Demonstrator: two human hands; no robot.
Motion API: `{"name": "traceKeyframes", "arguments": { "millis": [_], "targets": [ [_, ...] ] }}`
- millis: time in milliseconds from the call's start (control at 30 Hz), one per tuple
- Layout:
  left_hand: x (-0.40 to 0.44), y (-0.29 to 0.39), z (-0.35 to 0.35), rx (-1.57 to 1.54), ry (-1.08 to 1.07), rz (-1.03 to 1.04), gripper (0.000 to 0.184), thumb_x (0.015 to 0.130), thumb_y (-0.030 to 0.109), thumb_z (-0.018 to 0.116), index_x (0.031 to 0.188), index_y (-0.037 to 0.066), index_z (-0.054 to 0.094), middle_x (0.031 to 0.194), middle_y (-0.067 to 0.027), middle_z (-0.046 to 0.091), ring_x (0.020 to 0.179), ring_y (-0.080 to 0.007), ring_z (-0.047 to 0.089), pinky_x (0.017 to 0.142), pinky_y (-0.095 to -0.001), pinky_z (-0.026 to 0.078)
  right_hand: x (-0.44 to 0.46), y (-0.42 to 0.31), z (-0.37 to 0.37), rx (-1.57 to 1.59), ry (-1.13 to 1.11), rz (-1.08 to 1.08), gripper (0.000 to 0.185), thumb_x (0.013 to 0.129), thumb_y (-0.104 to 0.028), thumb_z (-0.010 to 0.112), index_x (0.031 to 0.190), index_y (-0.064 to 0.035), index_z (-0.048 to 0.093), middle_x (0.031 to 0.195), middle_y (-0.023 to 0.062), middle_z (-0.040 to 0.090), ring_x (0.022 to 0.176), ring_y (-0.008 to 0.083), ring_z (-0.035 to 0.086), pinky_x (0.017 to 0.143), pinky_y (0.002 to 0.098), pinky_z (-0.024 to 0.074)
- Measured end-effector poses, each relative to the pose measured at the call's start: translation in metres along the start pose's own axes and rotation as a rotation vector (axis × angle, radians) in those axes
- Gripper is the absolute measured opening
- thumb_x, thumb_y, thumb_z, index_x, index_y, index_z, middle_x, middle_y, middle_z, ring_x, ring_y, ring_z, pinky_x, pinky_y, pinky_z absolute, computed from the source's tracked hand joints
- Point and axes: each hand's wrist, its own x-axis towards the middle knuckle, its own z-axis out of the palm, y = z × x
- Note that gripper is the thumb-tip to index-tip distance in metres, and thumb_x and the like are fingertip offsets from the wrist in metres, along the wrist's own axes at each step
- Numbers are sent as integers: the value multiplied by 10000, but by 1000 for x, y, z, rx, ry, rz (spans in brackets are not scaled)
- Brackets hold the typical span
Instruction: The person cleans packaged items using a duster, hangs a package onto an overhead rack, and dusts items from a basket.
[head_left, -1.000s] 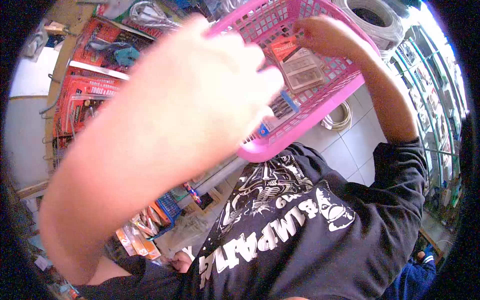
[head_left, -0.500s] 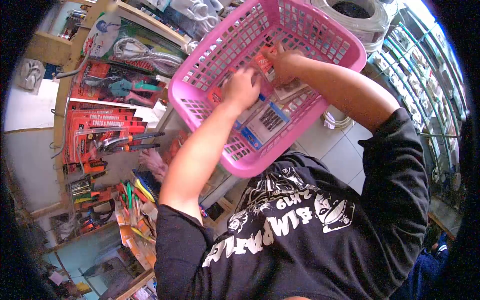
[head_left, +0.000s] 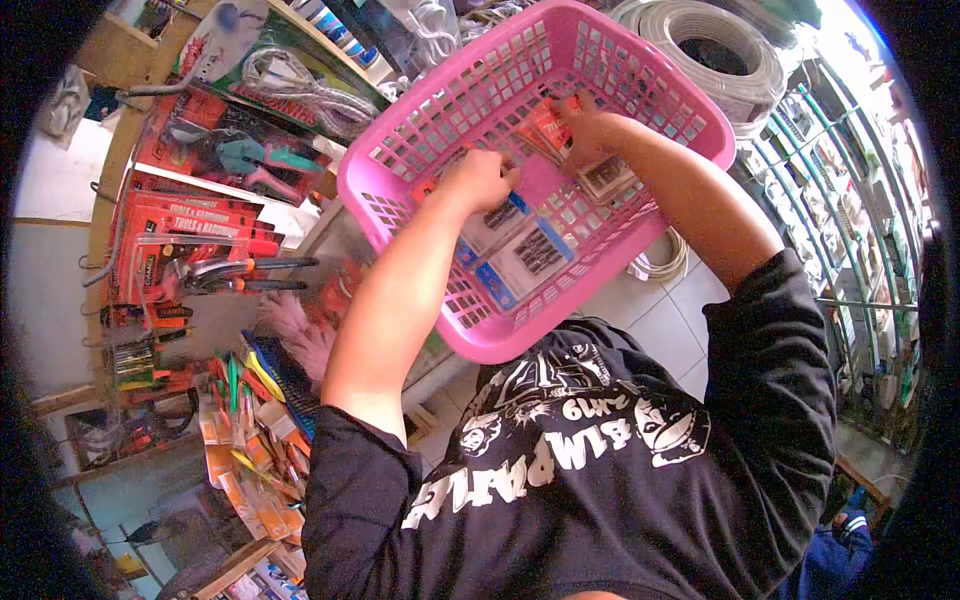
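Note:
Both my hands are inside a pink plastic basket [head_left: 490, 345]. On its far side, my right hand [head_left: 590, 132] is closed on a fanned bunch of red-orange packets [head_left: 545, 125]. My left hand [head_left: 478, 182] hovers over the left part, its fingers curled; what they hold, if anything, is hidden. A bit of red packaging shows beside that hand. Nearer me lie blue-and-white packs [head_left: 525, 262] with dark items in them. A small brownish pack [head_left: 605, 180] rests by the right wall, below my right hand.
Carded pliers [head_left: 235, 270] and other red-backed tools hang at the left. Below them is a pile of colourful packaged tools [head_left: 255, 450]. A coil of pale cable [head_left: 715, 60] sits behind the basket's right corner. Wire racks [head_left: 850, 190] stand at the right, above tiled floor [head_left: 650, 325].
My left hand has curled its fingers and shifted slightly. The red packets in my right hand now fan out more, and the small brownish pack shows more clearly. The camera view has shifted slightly.

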Motion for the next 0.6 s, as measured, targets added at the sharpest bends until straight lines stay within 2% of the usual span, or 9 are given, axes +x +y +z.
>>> {"name": "traceKeyframes", "arguments": {
  "millis": [100, 233, 433, 600],
  "targets": [
    [4, -6, 8, -34, 4, 31, 338, 782, 343, 514, 976, 75, 584, 930, -172, 592, 900, -314, 559, 789, -397, 435, -10, -8, 1, -58, 60, 87, 1243, 402, -364, 803, 1355, -224, 18, 1357, 272, -24, 1189, 431, 279, 967, 412, 309],
    [6, -7, 9, -45, 6, 30, 345, 786, 339, 510, 992, 71, 579, 946, -176, 588, 915, -309, 556, 796, -389, 431, -7, -4, -2, -31, 11, 18, 1220, 404, -392, 800, 1353, -215, 54, 1357, 268, 12, 1181, 429, 294, 957, 436, 316],
    [12, -12, 13, -63, -32, 31, 362, 793, 357, 496, 1035, 97, 566, 958, -180, 584, 929, -314, 549, 802, -385, 428, -12, 7, -20, 109, -53, -37, 1125, 431, -403, 766, 1341, -194, 139, 1328, 271, 131, 1157, 426, 329, 932, 449, 343],
    [12, -12, 16, -72, -24, 31, 375, 795, 379, 485, 1035, 104, 566, 950, -179, 586, 913, -325, 553, 798, -391, 430, -16, 13, -22, 195, 12, -23, 1042, 473, -440, 724, 1330, -186, 188, 1291, 268, 238, 1137, 407, 362, 921, 437, 351]
  ]
}}
